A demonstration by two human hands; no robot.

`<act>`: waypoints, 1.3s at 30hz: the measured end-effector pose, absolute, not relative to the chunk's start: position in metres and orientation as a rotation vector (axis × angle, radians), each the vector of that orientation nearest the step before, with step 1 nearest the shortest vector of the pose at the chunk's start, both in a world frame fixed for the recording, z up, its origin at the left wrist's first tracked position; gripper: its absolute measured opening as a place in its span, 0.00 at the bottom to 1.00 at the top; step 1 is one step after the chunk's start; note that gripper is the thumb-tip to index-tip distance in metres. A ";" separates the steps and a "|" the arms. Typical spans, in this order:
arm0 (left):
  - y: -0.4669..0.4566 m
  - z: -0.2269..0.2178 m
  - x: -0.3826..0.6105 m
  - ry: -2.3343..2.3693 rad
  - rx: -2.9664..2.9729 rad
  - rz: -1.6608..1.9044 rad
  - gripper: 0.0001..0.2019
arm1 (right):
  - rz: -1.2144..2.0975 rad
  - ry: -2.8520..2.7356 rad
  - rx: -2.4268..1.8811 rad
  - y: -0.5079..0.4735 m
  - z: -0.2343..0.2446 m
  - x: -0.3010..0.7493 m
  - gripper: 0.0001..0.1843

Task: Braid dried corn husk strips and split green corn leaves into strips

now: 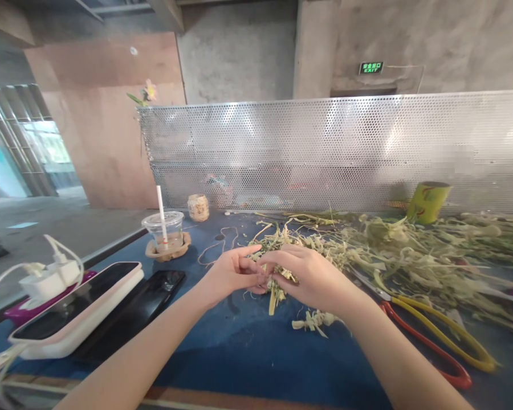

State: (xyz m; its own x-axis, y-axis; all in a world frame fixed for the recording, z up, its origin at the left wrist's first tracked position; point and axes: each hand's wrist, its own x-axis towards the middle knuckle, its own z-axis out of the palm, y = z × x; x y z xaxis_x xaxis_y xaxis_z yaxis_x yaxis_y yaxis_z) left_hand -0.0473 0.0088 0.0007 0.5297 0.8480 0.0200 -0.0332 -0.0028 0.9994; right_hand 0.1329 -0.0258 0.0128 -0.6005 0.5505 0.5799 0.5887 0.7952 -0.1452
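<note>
My left hand [236, 270] and my right hand [308, 274] meet at the fingertips, low over the blue table. The left thumb and fingers pinch together while the index finger sticks out; what they hold is hidden. Curled over a small bunch of dried plant stalks [275, 298], my right hand has its fingertips closed, and the cut ends show beneath it. A loose tuft of dried stalks [315, 321] lies just below the right hand. Behind both hands spreads a pile of dried plant stalks [410, 242]. A thin string [223, 242] lies in loops left of the pile.
Scissors with red and yellow handles [442, 333] lie by my right forearm. To the left are a black phone [147, 302], a pale-cased device [83, 302], a plugged power strip [51, 290] and a plastic cup with straw [165, 225]. A yellow-green can [428, 203] stands before the perforated panel [282, 136].
</note>
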 end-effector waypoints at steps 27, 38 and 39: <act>0.010 -0.003 -0.053 0.757 1.585 0.766 0.43 | 0.431 -2.359 -0.938 -0.022 0.018 0.138 0.30; 0.009 -0.004 -0.047 0.890 1.706 0.777 0.39 | -0.307 -2.480 -1.049 -0.022 0.010 0.129 0.28; 0.008 -0.004 -0.046 0.896 1.707 0.784 0.39 | -0.376 -2.488 -1.038 -0.022 0.009 0.128 0.27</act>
